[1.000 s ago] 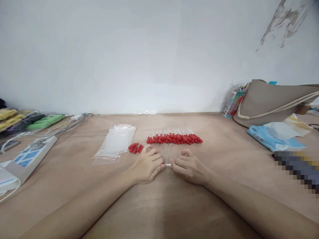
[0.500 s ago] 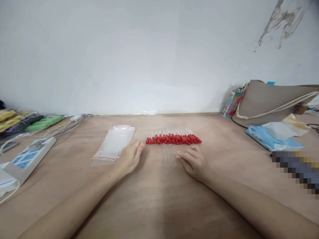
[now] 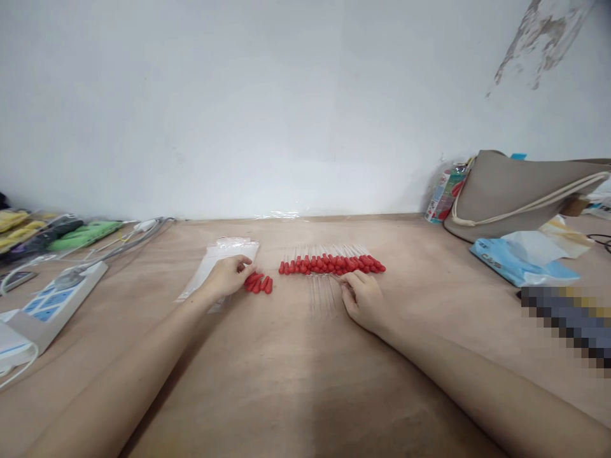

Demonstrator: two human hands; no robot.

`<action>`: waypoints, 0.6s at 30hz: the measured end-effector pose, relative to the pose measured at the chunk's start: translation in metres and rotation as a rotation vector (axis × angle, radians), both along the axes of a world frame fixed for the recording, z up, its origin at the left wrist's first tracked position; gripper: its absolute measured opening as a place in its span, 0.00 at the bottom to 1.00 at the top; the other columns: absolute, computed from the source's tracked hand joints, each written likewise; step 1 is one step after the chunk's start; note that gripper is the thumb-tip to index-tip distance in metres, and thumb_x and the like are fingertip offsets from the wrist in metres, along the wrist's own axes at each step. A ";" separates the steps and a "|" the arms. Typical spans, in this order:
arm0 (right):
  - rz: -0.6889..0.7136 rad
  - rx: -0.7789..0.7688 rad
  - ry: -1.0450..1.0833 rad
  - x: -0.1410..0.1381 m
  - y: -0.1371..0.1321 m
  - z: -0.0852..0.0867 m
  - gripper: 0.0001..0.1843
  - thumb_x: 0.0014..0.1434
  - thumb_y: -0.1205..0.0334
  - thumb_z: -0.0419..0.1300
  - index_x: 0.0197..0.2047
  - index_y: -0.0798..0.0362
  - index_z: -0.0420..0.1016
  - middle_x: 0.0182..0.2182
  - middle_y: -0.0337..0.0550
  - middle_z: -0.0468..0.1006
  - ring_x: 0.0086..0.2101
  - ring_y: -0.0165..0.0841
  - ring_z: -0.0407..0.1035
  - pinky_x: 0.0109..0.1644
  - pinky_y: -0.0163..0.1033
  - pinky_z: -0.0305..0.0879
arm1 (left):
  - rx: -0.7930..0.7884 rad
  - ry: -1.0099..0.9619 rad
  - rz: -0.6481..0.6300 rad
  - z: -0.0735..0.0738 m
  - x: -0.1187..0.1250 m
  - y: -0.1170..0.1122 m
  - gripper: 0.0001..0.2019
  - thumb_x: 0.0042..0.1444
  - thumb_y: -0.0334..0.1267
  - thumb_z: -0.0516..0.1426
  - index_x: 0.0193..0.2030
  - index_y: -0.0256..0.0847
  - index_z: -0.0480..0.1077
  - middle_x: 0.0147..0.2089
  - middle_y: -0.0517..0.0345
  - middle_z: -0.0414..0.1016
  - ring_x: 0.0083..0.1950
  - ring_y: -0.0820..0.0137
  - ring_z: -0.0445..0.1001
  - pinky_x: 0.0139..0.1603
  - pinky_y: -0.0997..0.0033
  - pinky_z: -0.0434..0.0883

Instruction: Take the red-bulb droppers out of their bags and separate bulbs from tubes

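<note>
We note left grip (image 3: 228, 275) touching red caps (image 3: 260, 284); right grip (image 3: 363, 296) beside clear tubes (image 3: 321, 296); clamped or not, we cannot tell.

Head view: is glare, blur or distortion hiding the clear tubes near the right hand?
Head view: soft, even light, no glare; the clear tubes show only faintly against the table beside the right hand; the wide lens stretches the edges; a pixelated block masks the right side.
</note>
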State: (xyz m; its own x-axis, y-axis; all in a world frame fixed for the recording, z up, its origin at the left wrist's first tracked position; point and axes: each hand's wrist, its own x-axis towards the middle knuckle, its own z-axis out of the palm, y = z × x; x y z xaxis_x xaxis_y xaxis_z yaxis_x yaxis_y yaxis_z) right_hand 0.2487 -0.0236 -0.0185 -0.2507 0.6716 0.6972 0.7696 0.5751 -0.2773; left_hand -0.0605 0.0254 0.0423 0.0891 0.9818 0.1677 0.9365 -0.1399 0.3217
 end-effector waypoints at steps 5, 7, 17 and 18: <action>0.036 -0.011 -0.049 -0.005 -0.002 0.000 0.09 0.55 0.69 0.48 0.35 0.55 0.68 0.29 0.44 0.69 0.31 0.31 0.63 0.34 0.36 0.56 | 0.144 0.071 0.020 0.004 0.009 -0.006 0.17 0.54 0.49 0.46 0.38 0.40 0.69 0.36 0.53 0.72 0.38 0.64 0.70 0.36 0.69 0.63; 0.050 -0.013 -0.078 -0.007 -0.005 0.002 0.08 0.56 0.68 0.49 0.35 0.55 0.68 0.29 0.44 0.69 0.31 0.32 0.63 0.35 0.36 0.55 | 0.219 0.117 -0.013 0.006 0.019 -0.010 0.17 0.54 0.49 0.47 0.36 0.41 0.70 0.36 0.53 0.71 0.40 0.63 0.69 0.38 0.68 0.63; 0.110 -0.043 -0.148 -0.009 -0.010 0.005 0.12 0.57 0.55 0.52 0.37 0.55 0.69 0.32 0.46 0.71 0.35 0.34 0.64 0.39 0.39 0.57 | -0.079 0.195 0.022 0.008 0.065 0.018 0.20 0.53 0.50 0.45 0.23 0.41 0.71 0.22 0.51 0.72 0.39 0.56 0.71 0.46 0.53 0.58; 0.117 -0.041 -0.139 -0.009 -0.009 0.004 0.12 0.58 0.56 0.52 0.37 0.55 0.69 0.32 0.46 0.71 0.36 0.34 0.64 0.40 0.39 0.58 | -0.123 0.186 0.028 0.007 0.066 0.023 0.21 0.53 0.51 0.45 0.22 0.42 0.70 0.19 0.53 0.71 0.35 0.57 0.72 0.45 0.54 0.59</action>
State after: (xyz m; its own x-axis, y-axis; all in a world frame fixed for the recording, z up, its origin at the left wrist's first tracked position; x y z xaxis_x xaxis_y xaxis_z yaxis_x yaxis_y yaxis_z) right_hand 0.2395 -0.0331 -0.0142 -0.4212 0.6593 0.6229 0.7306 0.6536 -0.1978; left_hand 0.0056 0.0480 0.0496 0.0797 0.9964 0.0298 0.9842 -0.0833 0.1559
